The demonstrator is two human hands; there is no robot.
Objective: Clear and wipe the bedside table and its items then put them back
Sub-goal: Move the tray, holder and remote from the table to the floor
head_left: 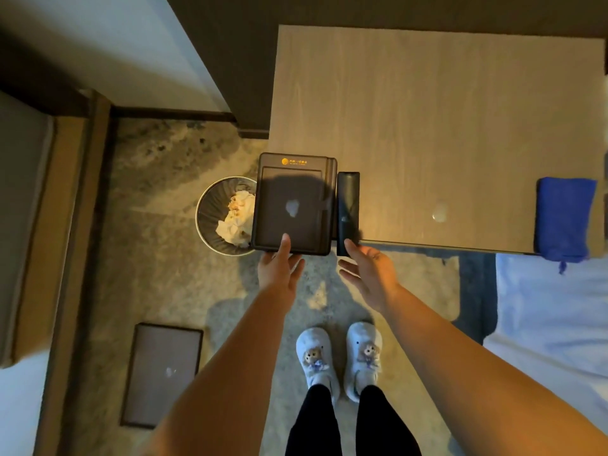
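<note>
Dark tray (pixel 292 205) is held at the near-left corner of the bedside table (pixel 427 126), overhanging its edge; it is pinched at its near rim by the left hand (pixel 279 268), thumb on top. Black remote (pixel 347 212) lies just beside the tray, projecting past the table's front edge. Right hand (pixel 368 271) is spread, fingertips at the remote's near end; contact cannot be told. Blue cloth (pixel 564 218) is draped over the table's near-right edge. Below the tray, a bin (pixel 210 218) with crumpled paper is seen. A flat dark board (pixel 161 373) lies on mottled carpet (pixel 158 179). White bedding (pixel 552 324) lies to the right.
</note>
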